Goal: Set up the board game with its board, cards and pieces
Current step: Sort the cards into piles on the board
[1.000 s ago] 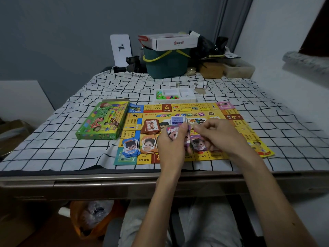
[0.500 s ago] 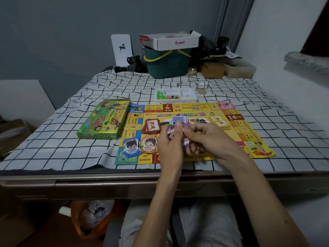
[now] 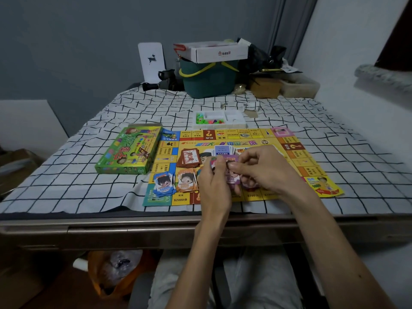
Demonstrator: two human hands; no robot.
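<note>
I note the left grip (image 3: 215, 190) clasping purple cards (image 3: 232, 177), the right grip (image 3: 267, 172) pinching the same stack, over the board (image 3: 298, 162) on the tabletop (image 3: 66, 186). Green box (image 3: 128, 150) lies just beside its left edge; piece tray (image 3: 219, 120) just beyond.

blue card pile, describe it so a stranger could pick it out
Find the yellow game board on the checked cloth. Near its front-left corner sit two cartoon-face piles: the blue card pile is left, the orange pile right.

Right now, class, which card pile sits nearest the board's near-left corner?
The blue pile marked 10000; the orange pile sits beside it, the red-brown pile farther back.
</note>
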